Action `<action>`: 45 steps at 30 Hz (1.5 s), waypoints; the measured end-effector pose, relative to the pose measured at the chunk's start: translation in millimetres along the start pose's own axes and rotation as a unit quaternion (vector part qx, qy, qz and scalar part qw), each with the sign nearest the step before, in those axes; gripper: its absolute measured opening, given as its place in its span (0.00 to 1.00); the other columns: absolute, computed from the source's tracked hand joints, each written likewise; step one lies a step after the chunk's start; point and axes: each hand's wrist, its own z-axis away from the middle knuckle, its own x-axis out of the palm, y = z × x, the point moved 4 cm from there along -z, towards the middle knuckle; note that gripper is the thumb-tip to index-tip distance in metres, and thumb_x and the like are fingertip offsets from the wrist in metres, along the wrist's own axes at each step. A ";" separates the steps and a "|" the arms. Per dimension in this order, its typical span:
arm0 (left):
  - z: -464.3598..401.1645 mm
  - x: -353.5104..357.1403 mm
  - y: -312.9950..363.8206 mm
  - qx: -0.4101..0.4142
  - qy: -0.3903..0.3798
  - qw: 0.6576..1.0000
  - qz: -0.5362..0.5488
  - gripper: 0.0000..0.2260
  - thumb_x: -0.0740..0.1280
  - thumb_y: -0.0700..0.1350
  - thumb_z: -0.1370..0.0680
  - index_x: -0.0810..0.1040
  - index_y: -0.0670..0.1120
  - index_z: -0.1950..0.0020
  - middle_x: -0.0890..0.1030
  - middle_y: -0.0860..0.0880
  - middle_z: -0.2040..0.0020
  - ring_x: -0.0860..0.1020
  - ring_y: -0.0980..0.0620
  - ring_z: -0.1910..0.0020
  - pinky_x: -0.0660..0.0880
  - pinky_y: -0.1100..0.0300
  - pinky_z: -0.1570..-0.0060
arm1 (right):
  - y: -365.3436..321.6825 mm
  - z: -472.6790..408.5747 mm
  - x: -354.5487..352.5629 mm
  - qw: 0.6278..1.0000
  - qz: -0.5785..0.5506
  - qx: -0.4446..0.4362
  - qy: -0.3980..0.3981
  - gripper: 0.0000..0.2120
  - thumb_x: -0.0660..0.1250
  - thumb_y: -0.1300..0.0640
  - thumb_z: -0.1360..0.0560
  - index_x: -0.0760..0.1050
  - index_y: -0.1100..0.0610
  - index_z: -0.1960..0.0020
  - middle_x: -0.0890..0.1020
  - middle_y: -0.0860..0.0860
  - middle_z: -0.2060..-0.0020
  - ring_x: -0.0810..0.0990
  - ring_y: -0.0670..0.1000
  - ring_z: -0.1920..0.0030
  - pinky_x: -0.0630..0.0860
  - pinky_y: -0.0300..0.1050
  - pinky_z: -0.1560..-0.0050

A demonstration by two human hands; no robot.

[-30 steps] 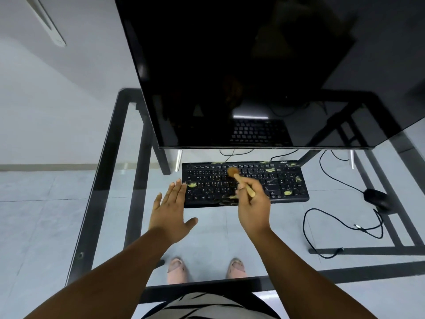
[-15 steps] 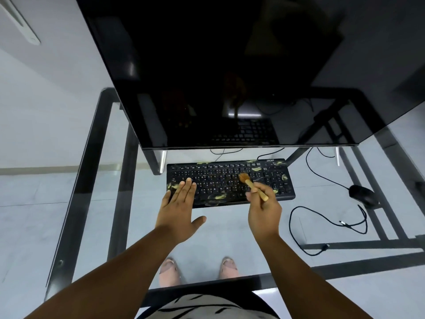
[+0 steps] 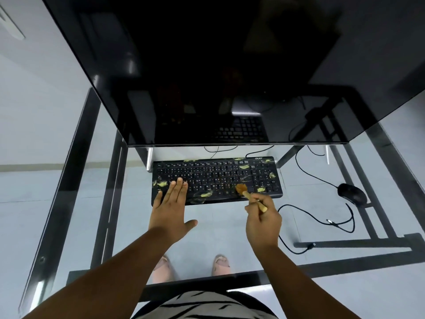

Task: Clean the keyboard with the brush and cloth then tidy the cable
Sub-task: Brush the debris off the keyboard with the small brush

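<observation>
1. Since half a second ago the brush [image 3: 245,191] has come off the middle rows of keys and down to the near edge of the keyboard [image 3: 216,178], its bristles now on the bottom row just ahead of the right hand [image 3: 263,223].
2. That right hand grasps the wooden handle, fingers curled round it, the handle slanting back toward the knuckles.
3. Across from it, the left hand [image 3: 171,210] lies flat with fingers straight and thumb spread wide, fingertips pressing the left-hand keys; it looks much as it did a moment back, holding the keyboard steady.
4. One keyboard, black, sits on the glass desk [image 3: 76,171] directly ahead of both hands, under the lower edge of one large dark monitor [image 3: 207,72].
5. Yellowish bits of debris [image 3: 205,194] are scattered over the keys, roughly nine or ten patches; the smaller ones are too blurred for me to count surely.
6. One black mouse [image 3: 351,192] rests well off to the right of the right hand.
7. One loose cable [image 3: 319,221] loops on the glass just right of the right hand, between it and the mouse.
8. Two feet in pale sandals [image 3: 222,264] show through the glass, below and between the forearms.
</observation>
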 end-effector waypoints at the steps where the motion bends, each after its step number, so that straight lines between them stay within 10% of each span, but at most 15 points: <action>1: 0.9 -0.3 0.8 -0.005 0.004 1.000 0.001 0.46 0.61 0.66 0.25 0.36 0.48 0.21 0.35 0.52 0.21 0.35 0.54 0.23 0.39 0.51 0.25 | -1.2 2.1 3.3 0.999 -0.007 -0.011 -0.041 0.08 0.64 0.62 0.23 0.79 0.51 0.53 0.83 0.49 0.69 0.74 0.48 0.74 0.69 0.42 0.73; 8: 8.1 -2.1 -4.4 -0.030 0.026 0.999 -0.004 0.49 0.62 0.68 0.27 0.35 0.47 0.22 0.34 0.51 0.22 0.35 0.54 0.24 0.39 0.52 0.25 | -8.1 11.0 6.5 0.995 0.065 -0.073 0.002 0.05 0.64 0.57 0.23 0.76 0.50 0.55 0.76 0.44 0.75 0.74 0.49 0.74 0.68 0.44 0.72; 14: 15.2 0.0 -16.4 -0.036 0.046 0.998 0.015 0.51 0.64 0.71 0.30 0.41 0.46 0.21 0.39 0.51 0.21 0.40 0.53 0.22 0.43 0.49 0.24 | -11.9 38.2 50.0 0.947 0.069 -0.189 -0.250 0.07 0.60 0.48 0.24 0.76 0.47 0.51 0.81 0.46 0.68 0.74 0.43 0.72 0.69 0.39 0.72; 19: 18.6 -1.2 -25.6 -0.031 0.034 0.999 0.007 0.52 0.61 0.73 0.30 0.37 0.47 0.22 0.35 0.51 0.22 0.36 0.53 0.23 0.40 0.49 0.25 | -12.8 36.0 37.5 0.974 0.083 -0.200 -0.073 0.06 0.59 0.53 0.25 0.75 0.51 0.55 0.79 0.44 0.70 0.71 0.37 0.71 0.61 0.26 0.68; 24: 19.3 -0.6 -37.1 -0.028 0.036 0.999 0.016 0.53 0.60 0.74 0.32 0.39 0.47 0.21 0.37 0.52 0.22 0.36 0.54 0.23 0.39 0.50 0.25 | -17.1 43.9 58.9 0.947 0.058 -0.204 -0.243 0.06 0.64 0.53 0.23 0.79 0.50 0.49 0.75 0.36 0.70 0.72 0.41 0.73 0.64 0.30 0.69; 29: 18.9 -4.3 -40.5 -0.016 0.041 0.999 0.021 0.53 0.61 0.74 0.32 0.39 0.47 0.21 0.38 0.52 0.21 0.37 0.54 0.23 0.39 0.50 0.25 | -18.4 36.7 45.7 0.978 0.071 -0.186 -0.055 0.08 0.60 0.50 0.24 0.77 0.50 0.51 0.80 0.41 0.67 0.70 0.39 0.72 0.65 0.30 0.68; 33: 17.6 -5.5 -43.8 -0.016 0.037 0.999 0.021 0.52 0.61 0.74 0.31 0.39 0.47 0.21 0.37 0.52 0.21 0.36 0.54 0.23 0.38 0.50 0.25 | -26.9 38.1 57.4 0.968 0.045 -0.189 -0.161 0.11 0.62 0.51 0.23 0.79 0.54 0.47 0.82 0.38 0.59 0.77 0.38 0.66 0.70 0.30 0.64; 45: 12.9 -6.0 -30.7 0.003 0.032 0.999 0.027 0.50 0.55 0.75 0.30 0.39 0.47 0.21 0.37 0.52 0.22 0.37 0.54 0.23 0.37 0.51 0.26 | 2.1 12.6 22.9 0.996 0.071 -0.048 -0.011 0.07 0.62 0.54 0.20 0.76 0.46 0.45 0.83 0.46 0.58 0.77 0.48 0.66 0.75 0.43 0.65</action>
